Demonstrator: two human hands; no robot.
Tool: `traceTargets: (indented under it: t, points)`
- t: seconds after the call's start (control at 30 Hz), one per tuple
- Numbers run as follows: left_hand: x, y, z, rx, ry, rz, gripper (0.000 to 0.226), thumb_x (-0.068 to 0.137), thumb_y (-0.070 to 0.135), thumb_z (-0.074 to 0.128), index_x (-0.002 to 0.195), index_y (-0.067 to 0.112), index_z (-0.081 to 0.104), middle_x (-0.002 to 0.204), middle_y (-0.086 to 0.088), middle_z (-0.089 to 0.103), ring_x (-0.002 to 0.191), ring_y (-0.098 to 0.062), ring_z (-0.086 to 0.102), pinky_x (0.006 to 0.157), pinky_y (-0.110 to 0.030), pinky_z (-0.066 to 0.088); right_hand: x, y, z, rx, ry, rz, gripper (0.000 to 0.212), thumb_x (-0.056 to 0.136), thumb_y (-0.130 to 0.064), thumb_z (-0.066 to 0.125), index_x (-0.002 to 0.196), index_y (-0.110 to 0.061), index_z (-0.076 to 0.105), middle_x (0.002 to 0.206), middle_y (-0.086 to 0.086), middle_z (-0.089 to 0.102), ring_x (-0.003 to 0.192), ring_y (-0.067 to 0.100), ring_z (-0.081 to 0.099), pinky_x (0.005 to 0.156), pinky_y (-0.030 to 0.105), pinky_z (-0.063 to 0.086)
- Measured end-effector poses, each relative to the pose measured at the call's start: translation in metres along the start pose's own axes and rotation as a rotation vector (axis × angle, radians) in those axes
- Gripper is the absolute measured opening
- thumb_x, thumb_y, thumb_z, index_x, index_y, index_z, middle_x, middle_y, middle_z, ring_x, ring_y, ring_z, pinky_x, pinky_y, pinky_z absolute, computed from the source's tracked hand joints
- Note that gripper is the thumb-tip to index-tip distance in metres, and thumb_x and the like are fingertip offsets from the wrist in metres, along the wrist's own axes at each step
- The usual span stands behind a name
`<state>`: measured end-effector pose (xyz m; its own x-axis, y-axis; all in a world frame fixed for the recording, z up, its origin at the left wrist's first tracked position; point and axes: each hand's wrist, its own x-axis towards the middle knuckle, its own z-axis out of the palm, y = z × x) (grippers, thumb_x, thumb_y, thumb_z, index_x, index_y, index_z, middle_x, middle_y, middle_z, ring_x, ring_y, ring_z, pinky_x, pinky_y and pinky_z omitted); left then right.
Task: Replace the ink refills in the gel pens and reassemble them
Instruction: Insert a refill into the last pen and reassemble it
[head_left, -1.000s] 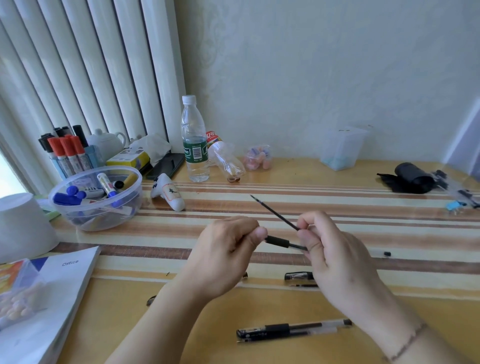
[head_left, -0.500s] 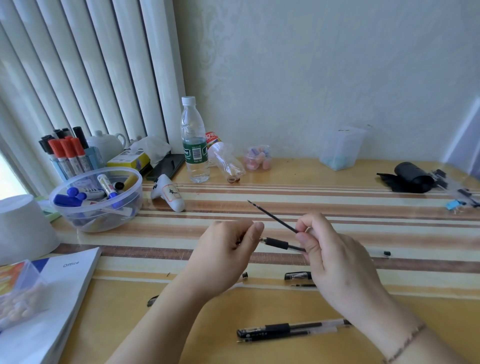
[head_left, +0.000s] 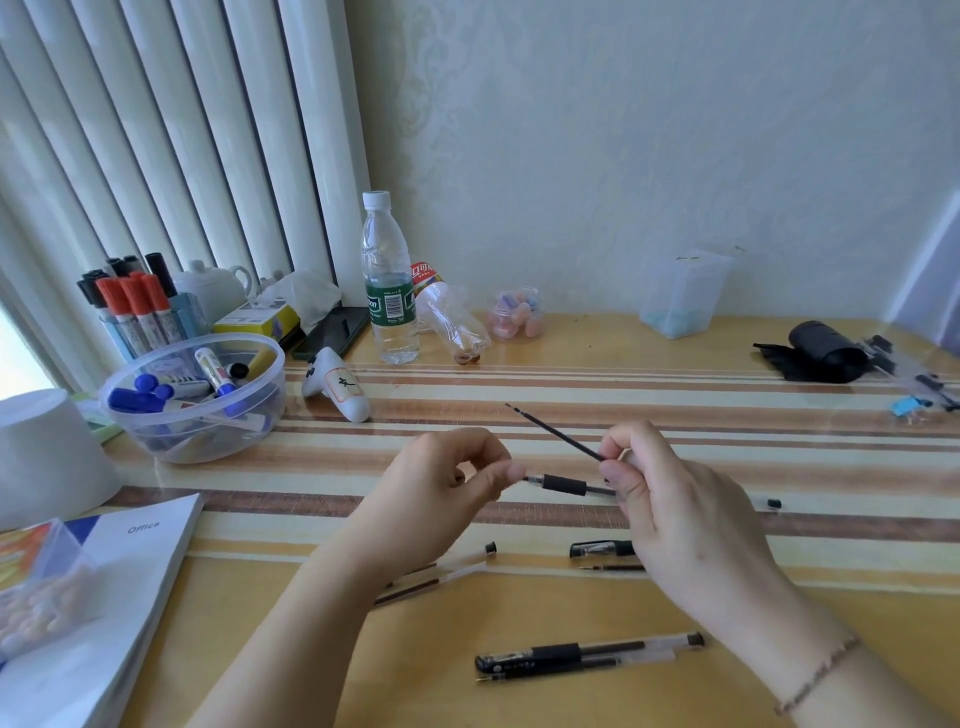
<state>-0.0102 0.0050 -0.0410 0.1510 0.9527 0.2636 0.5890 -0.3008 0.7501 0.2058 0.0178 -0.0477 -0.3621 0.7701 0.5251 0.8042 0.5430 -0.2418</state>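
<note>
Surface (head_left: 675, 364) w/ striped cloth carries a tub of markers (head_left: 195, 395), water bottle (head_left: 388, 280), two whole pens (head_left: 587, 656) near front edge. Above mid-surface, right hand (head_left: 675, 514) has its grip clamped on pen barrel (head_left: 563, 483) & a loose refill (head_left: 553, 432) angled up-left. Left hand (head_left: 441, 493) pinches barrel's tip end w/ thumb & forefinger
</note>
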Motion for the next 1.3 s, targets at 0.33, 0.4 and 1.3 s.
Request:
traceTargets:
  t: [0.33, 0.4, 1.3]
  points:
    - [-0.003, -0.047, -0.058, 0.335, 0.009, -0.256, 0.013, 0.083, 0.023, 0.071, 0.074, 0.031, 0.065, 0.081, 0.017, 0.066, 0.072, -0.002, 0.06, 0.071, -0.031, 0.051, 0.005, 0.02, -0.009, -0.158, -0.1, 0.141, 0.019, 0.089, -0.01, 0.062, 0.096, -0.023, 0.05, 0.042, -0.024, 0.019, 0.029, -0.005, 0.025, 0.035, 0.015, 0.014]
    - [-0.004, -0.054, -0.059, 0.395, -0.033, -0.314, 0.013, 0.081, 0.024, 0.072, 0.073, 0.032, 0.066, 0.083, 0.017, 0.067, 0.079, -0.011, 0.063, 0.079, -0.037, 0.054, 0.007, 0.026, -0.005, -0.165, -0.136, 0.181, 0.013, 0.096, -0.017, 0.051, 0.1, -0.028, 0.045, 0.049, -0.028, 0.03, 0.038, -0.003, 0.04, 0.037, 0.023, 0.027]
    - [-0.003, 0.023, -0.016, -0.402, 0.103, -0.061, 0.024, 0.075, 0.02, 0.072, 0.095, 0.007, 0.073, 0.079, 0.006, 0.071, 0.044, 0.005, 0.051, 0.046, -0.004, 0.035, -0.002, 0.0, 0.003, 0.439, -0.109, -0.043, 0.013, 0.093, -0.042, 0.031, 0.09, -0.035, 0.042, 0.071, -0.005, 0.058, 0.056, 0.012, 0.052, 0.052, 0.021, 0.042]
